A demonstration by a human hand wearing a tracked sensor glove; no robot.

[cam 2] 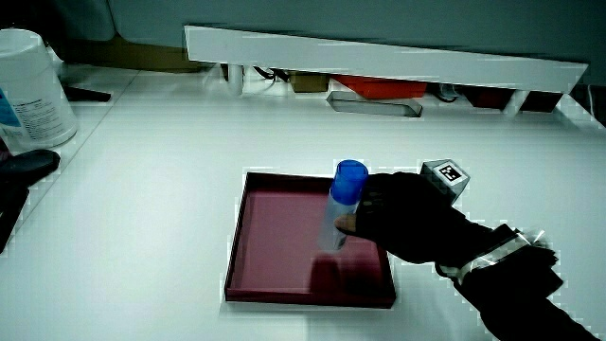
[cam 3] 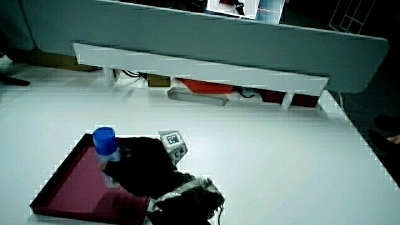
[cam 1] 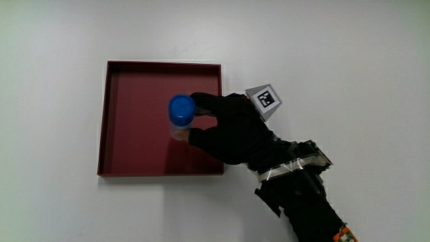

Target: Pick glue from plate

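A dark red square plate (cam 1: 134, 141) lies on the white table; both side views show it too (cam 2: 275, 246) (cam 3: 69, 187). A glue stick with a blue cap (cam 1: 181, 110) and pale body stands upright over the plate (cam 2: 343, 204) (cam 3: 106, 150). The hand (cam 1: 228, 128) in its black glove reaches in over the plate's edge and is shut on the glue stick's body (cam 2: 407, 223) (cam 3: 144, 162). A shadow lies on the plate under the stick; whether the stick's base touches the plate I cannot tell.
A white canister (cam 2: 33, 90) and a dark object (cam 2: 24, 166) sit at the table's edge in a side view. A low white partition (cam 2: 379, 57) (cam 3: 200, 69) runs along the table, with a red item (cam 2: 383, 88) under it.
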